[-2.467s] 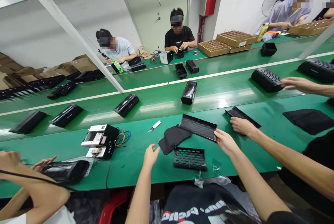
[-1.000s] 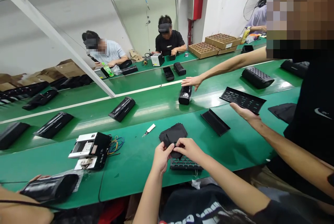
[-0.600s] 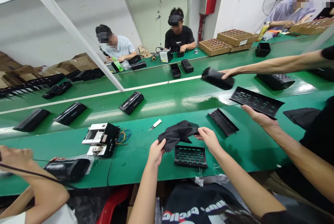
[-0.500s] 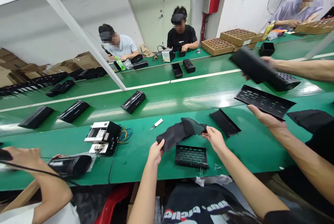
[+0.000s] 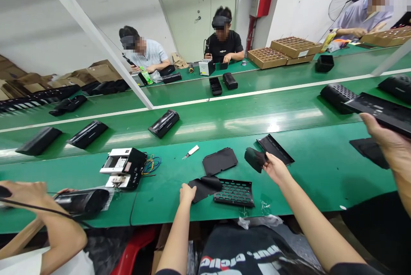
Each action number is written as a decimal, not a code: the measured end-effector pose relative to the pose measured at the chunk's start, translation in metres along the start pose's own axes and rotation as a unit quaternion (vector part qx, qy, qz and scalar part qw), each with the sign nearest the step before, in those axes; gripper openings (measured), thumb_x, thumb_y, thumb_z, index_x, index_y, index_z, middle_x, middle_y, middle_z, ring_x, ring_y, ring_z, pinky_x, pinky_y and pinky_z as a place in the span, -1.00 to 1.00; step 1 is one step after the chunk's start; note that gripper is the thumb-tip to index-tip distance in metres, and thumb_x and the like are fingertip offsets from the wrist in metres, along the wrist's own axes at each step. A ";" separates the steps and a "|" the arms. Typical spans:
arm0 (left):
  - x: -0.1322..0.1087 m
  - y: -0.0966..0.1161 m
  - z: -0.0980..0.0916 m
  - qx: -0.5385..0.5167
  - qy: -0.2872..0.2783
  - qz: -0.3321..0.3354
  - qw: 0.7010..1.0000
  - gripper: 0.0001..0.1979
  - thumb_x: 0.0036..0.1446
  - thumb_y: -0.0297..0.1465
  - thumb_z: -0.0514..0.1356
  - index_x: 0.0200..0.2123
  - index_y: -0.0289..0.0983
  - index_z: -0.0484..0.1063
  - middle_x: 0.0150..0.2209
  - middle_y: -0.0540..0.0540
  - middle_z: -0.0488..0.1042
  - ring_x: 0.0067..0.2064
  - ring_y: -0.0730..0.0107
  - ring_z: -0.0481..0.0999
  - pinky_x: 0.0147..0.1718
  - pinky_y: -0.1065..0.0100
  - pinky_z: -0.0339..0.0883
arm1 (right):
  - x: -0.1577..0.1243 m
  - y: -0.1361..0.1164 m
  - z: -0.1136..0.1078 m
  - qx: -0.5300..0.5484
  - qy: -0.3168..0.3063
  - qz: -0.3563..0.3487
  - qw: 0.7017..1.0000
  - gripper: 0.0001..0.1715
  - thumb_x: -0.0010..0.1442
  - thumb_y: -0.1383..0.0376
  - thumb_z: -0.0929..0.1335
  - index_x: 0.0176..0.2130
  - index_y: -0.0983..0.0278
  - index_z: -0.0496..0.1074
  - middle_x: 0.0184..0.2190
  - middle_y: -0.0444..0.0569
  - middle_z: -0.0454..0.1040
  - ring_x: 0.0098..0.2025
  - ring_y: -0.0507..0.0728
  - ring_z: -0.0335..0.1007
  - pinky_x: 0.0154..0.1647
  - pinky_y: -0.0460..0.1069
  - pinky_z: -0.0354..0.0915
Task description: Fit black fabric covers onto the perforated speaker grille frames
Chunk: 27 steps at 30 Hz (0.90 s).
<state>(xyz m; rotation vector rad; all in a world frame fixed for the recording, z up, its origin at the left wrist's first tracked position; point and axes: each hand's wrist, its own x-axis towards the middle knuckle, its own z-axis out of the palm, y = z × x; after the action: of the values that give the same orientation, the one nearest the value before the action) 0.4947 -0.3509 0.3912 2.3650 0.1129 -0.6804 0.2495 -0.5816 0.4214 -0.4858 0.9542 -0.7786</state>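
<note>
My left hand (image 5: pixel 187 192) pinches a black fabric sheet (image 5: pixel 203 186) that lies partly rolled on the green table (image 5: pixel 308 172), beside a black perforated grille (image 5: pixel 234 192). My right hand (image 5: pixel 275 168) holds up a second, curled black fabric piece (image 5: pixel 254 158) just above the table. A flat stack of black fabric sheets (image 5: pixel 220 160) lies between the hands, a little farther back. A black tray-like plastic part (image 5: pixel 275 149) rests right behind my right hand.
A co-worker's hand (image 5: pixel 390 146) at the right holds a black panel (image 5: pixel 379 112). A white-and-black device (image 5: pixel 123 168) with coloured wires sits at left, a small white tool (image 5: pixel 192 152) nearby. Black speaker housings (image 5: pixel 163 123) ride the conveyor belt. Another person's arm (image 5: pixel 48 223) works at lower left.
The fabric I held stretched between both hands has come apart into two pieces. My left hand lowered one to the table by the grille; my right hand moved right with the other. The co-worker's panel moved right.
</note>
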 end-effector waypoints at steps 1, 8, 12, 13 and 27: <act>-0.005 0.005 -0.001 0.026 0.024 0.015 0.999 -0.52 -0.23 -0.51 0.26 -0.14 -0.42 0.29 0.03 -0.51 0.19 0.14 -0.18 0.09 -0.01 -0.05 0.04 | -0.006 0.000 0.004 0.008 -0.021 0.010 1.000 -0.84 -0.12 0.31 0.42 -0.49 0.27 0.34 -0.61 -0.17 0.46 -0.63 -0.03 0.35 -0.63 -0.16 0.26; -0.081 0.044 0.031 -0.155 -0.244 0.165 0.943 -0.39 -0.12 -0.31 0.24 0.03 -0.34 0.17 0.09 -0.39 0.14 0.13 0.11 0.15 0.04 0.19 0.05 | -0.057 0.006 0.036 0.083 -0.151 0.074 0.982 -0.85 0.06 0.32 0.30 -0.32 0.25 0.44 -0.37 -0.10 0.54 -0.33 0.05 0.46 -0.39 -0.10 0.36; -0.122 0.061 0.038 -0.411 -0.440 0.059 0.796 -0.49 -0.18 -0.24 0.29 -0.11 -0.28 0.31 -0.13 -0.25 0.42 -0.13 0.17 0.44 -0.15 0.19 0.27 | -0.073 0.008 0.044 0.101 -0.188 0.105 0.971 -0.76 0.11 0.28 0.24 -0.26 0.26 0.45 -0.29 -0.06 0.53 -0.25 0.03 0.44 -0.29 -0.11 0.34; -0.128 0.065 0.035 -0.437 -0.435 0.052 0.786 -0.53 -0.19 -0.26 0.30 -0.17 -0.29 0.34 -0.21 -0.21 0.47 -0.20 0.19 0.48 -0.19 0.20 0.30 | -0.076 0.008 0.045 0.101 -0.194 0.101 0.971 -0.75 0.12 0.25 0.24 -0.26 0.25 0.44 -0.26 -0.07 0.52 -0.21 0.03 0.42 -0.27 -0.10 0.34; -0.110 0.049 0.025 -0.259 -0.362 0.166 0.880 -0.71 -0.15 -0.42 0.23 -0.27 -0.36 0.45 -0.25 -0.17 0.51 -0.20 0.23 0.46 -0.17 0.26 0.30 | -0.082 0.037 0.027 -0.042 -0.173 0.117 0.977 -0.34 0.01 0.25 0.34 0.10 0.16 0.12 -0.21 -0.04 0.48 -0.31 0.07 0.43 -0.39 -0.05 0.34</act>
<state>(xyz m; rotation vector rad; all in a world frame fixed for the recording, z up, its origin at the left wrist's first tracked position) 0.4009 -0.3936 0.4586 1.4533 -0.3845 -1.1433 0.2585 -0.4940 0.4536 -0.5499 0.7045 -0.4244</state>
